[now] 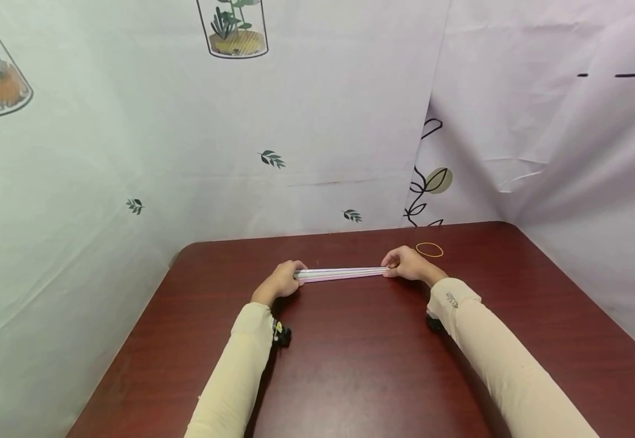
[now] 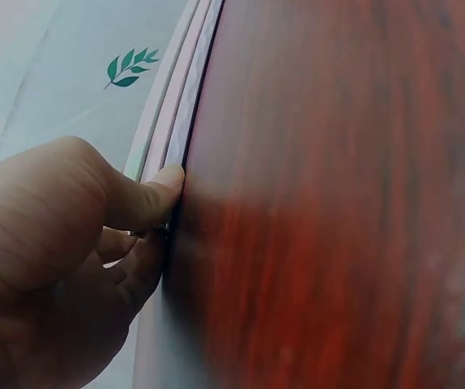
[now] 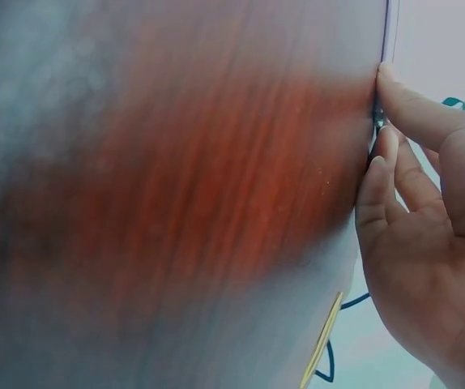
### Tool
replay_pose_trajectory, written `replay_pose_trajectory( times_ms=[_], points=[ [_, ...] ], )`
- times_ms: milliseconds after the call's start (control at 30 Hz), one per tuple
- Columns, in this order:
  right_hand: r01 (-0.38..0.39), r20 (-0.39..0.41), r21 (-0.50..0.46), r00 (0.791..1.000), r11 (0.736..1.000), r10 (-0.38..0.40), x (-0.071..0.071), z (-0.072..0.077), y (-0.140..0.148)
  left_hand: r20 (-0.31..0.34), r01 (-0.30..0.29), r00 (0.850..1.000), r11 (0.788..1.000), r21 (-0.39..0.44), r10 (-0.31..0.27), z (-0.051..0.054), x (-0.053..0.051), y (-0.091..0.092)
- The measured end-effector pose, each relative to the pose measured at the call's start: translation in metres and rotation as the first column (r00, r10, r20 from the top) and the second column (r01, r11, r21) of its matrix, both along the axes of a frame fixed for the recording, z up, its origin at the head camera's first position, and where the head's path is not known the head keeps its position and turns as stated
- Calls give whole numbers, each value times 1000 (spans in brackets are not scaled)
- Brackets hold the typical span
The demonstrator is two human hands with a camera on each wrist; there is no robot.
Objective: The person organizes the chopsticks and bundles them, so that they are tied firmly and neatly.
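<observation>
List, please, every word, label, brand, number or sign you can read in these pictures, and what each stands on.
No text can be read with certainty.
Right sleeve's cuff: a small grey mark, perhaps lettering, too small and blurred to read.
Black left-wrist device: a yellow patch, too small to tell whether it bears print.
Pale strips: no readable writing.
Wall cloth: plant drawings, no words visible.

Both arms (image 1: 232, 371) outstretched, left fingers (image 2: 142, 267) pinching, right fingers (image 3: 373, 190) pinching
</observation>
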State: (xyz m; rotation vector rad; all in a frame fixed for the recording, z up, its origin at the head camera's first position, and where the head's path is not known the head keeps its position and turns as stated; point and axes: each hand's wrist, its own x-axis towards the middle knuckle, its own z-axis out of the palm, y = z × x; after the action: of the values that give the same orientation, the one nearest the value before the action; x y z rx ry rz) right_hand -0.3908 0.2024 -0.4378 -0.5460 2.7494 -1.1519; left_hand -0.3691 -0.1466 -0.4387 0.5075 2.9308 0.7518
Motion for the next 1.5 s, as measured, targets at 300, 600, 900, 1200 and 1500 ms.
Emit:
replay_pose_trajectory(
  times_ms=[300, 600, 900, 1200, 1500],
  points=[
    [14, -22, 26, 1000, 1000, -13, -1, -2, -2, -15, 29, 999, 998, -49, -30, 0, 1, -1],
    [-16, -41, -4, 999, 1000, 16, 2, -1, -1, -35, -2, 999, 999, -34, 1, 2, 3, -1],
    [-42, -56, 100, 997, 994, 48, 6, 2, -3, -29, -9, 1000, 1000, -19, 8, 4, 7, 5],
    [-74, -91, 81, 993, 994, 81, 10, 13, -2, -39, -12, 999, 997, 82, 15, 5, 7, 3],
    [-70, 144, -119, 986, 990, 87, 17, 16, 7, 56, 50, 996, 940, 339, -73, 0, 11, -6]
  ],
)
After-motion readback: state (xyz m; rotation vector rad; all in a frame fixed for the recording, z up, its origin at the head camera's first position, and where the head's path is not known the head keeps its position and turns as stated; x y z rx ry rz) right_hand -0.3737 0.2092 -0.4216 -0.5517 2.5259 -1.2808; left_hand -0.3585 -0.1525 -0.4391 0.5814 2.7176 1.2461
